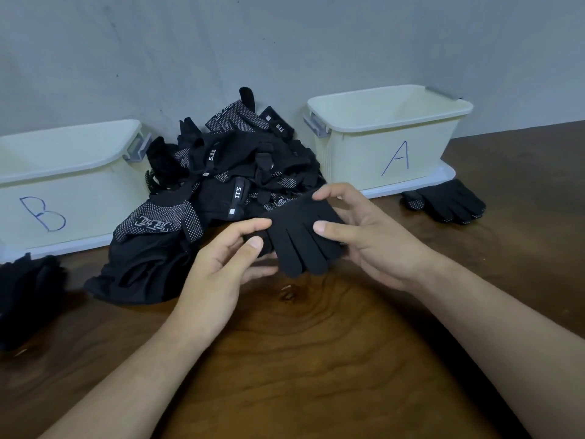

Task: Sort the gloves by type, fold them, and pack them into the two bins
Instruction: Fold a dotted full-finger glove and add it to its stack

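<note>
One plain black glove (300,239) is held just above mid-bench (316,359), in front of the pile (221,172) at the back edge between bin B (63,198) and bin A (389,147). Left hand (218,264) fingers (250,224) pinch its near side; right hand (370,239) grips the other, thumb on top. Looks light, limp knit and not slippery, so it'll flop. Probably best taken at cuff and fingertips to fold flat.
</note>
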